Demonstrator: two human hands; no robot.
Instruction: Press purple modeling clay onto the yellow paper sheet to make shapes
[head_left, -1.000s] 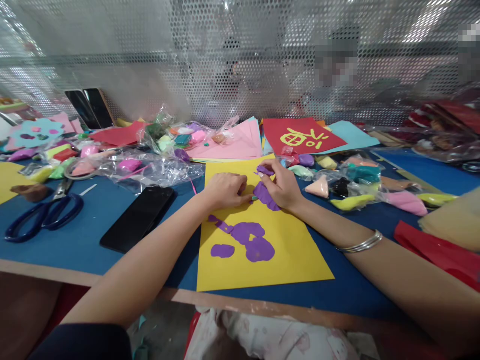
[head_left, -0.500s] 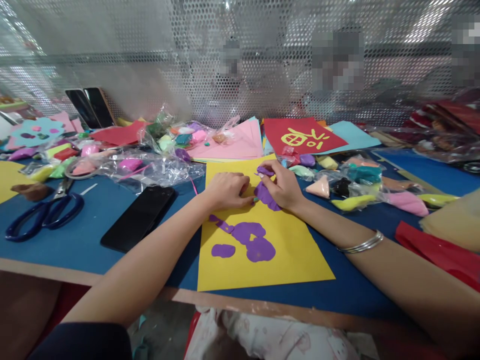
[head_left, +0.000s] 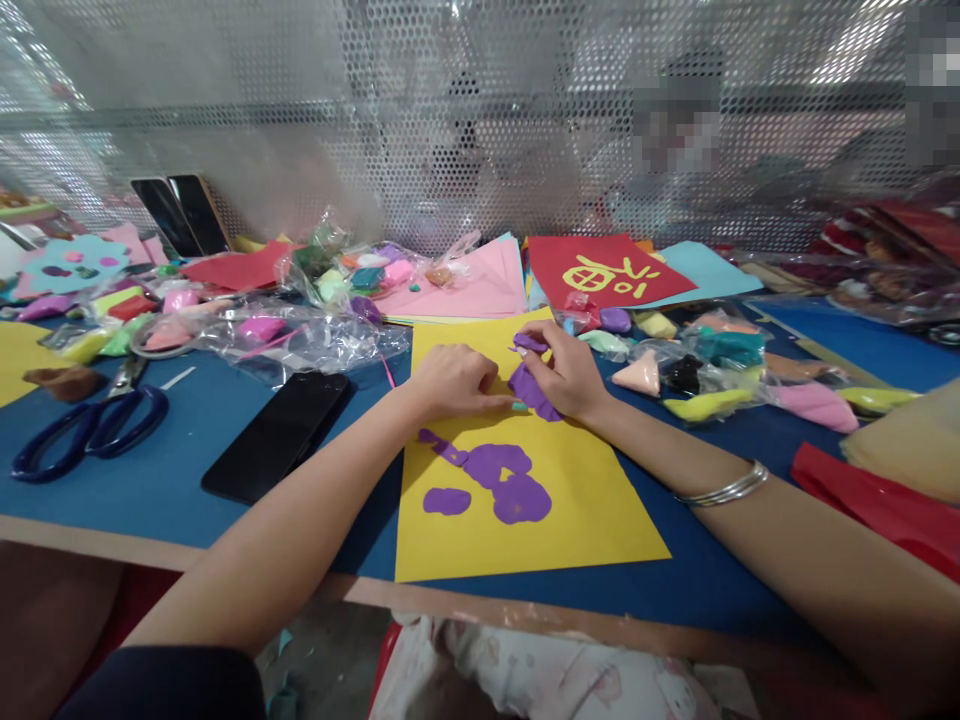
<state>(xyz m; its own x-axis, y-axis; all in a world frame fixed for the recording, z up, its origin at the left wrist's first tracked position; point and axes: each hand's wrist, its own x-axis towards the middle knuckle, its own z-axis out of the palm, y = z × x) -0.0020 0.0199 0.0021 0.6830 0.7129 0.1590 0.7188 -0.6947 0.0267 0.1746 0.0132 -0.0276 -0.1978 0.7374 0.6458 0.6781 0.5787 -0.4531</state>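
A yellow sheet of paper (head_left: 585,530) lies in front of me with flat purple clay shapes (head_left: 521,498) stuck on its near half. My right hand (head_left: 574,372) pinches a small lump of purple clay (head_left: 531,342) between thumb and fingers, above the sheet's far half. Below those fingers is a flattened purple clay patch (head_left: 534,395). My left hand (head_left: 457,382) rests palm down on the paper, most fingers curled under, with one green-nailed digit stretched out to the near-left edge of that patch. The inside of the left palm is hidden.
To the left lie a black phone (head_left: 276,437) and blue-handled scissors (head_left: 91,432). Bagged coloured clay (head_left: 724,347) lines the right, more bags (head_left: 337,340) the left. Behind stand a red sheet with yellow marks (head_left: 555,262) and a perforated metal screen (head_left: 300,90).
The outstretched digit of my left hand has shifted slightly right along the purple patch. My right hand and the clay in it stay nearly still.
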